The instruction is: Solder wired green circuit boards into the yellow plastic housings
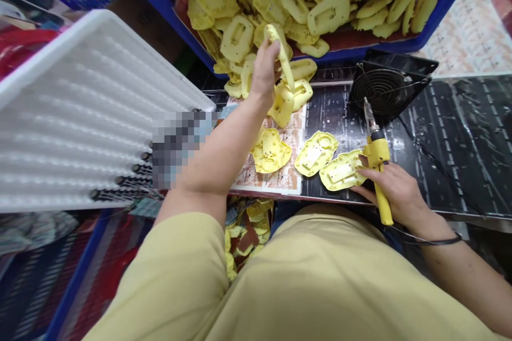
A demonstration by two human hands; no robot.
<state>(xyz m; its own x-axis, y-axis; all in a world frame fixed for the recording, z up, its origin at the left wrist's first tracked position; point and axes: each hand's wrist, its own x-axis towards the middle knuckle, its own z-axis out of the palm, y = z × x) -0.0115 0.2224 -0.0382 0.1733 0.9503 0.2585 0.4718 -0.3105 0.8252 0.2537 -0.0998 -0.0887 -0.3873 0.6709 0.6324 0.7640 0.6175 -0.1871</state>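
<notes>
Where the left hand [266, 66] is raised: fingers closed on a pale-yellow moulded plastic shell [286, 64], held on edge near the front rim of a blue plastic crate [340, 57].
Right hand [400, 189]: gripping a yellow-handled, metal-tipped tool [378, 152], tip up toward the square-framed black fan [376, 88]; fingertips reach the right end of an oval yellow shell [340, 171], just beside the table's front edge.
Shell row: a second oval half [316, 153] overlaps the right edge of the printed paper sheet [288, 185]; a ragged-rimmed yellow piece [272, 150] lies left of it.
Clearance: glossy black tabletop [460, 138] separates fan from row and extends rightward.
Left limit: ribbed white panel [100, 112], tilted.
</notes>
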